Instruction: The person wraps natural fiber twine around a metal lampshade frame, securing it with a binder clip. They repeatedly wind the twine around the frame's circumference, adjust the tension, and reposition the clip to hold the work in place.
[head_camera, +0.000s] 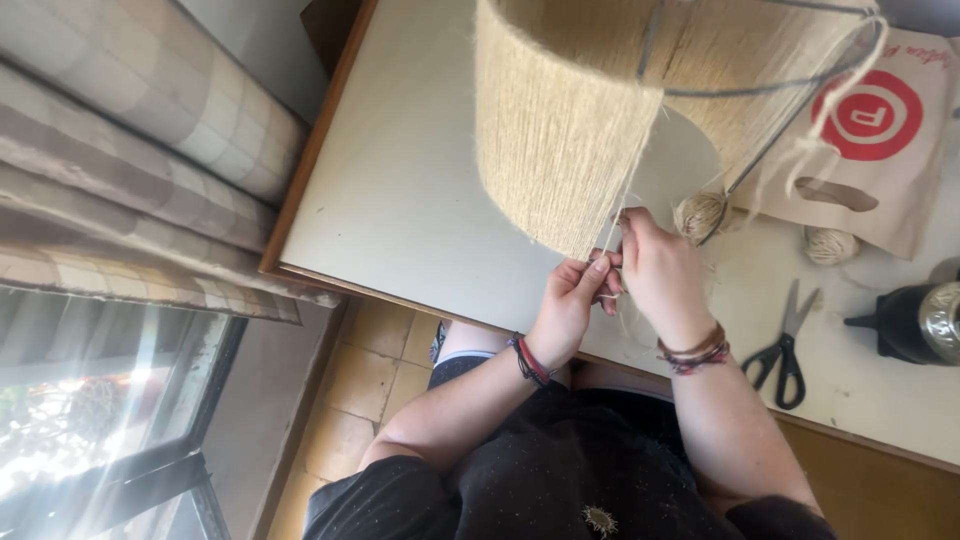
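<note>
Black-handled scissors (785, 350) are lying on the pale table (400, 190), near a black glue gun (905, 322) sitting at the right edge. A paper bag (890, 150) with a red ring mark is lying flat behind a small twine ball (830, 244), while checked curtains (130, 170) are hanging beside a sunlit window (90, 420).

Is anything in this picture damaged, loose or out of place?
Nothing looks broken. The lampshade is only partly wrapped: bare wire frame shows on one side, and loose twine hangs from its rim. Both hands, left and right, pinch the twine at the shade's lower edge. The scissors lie flat on the table.
</note>
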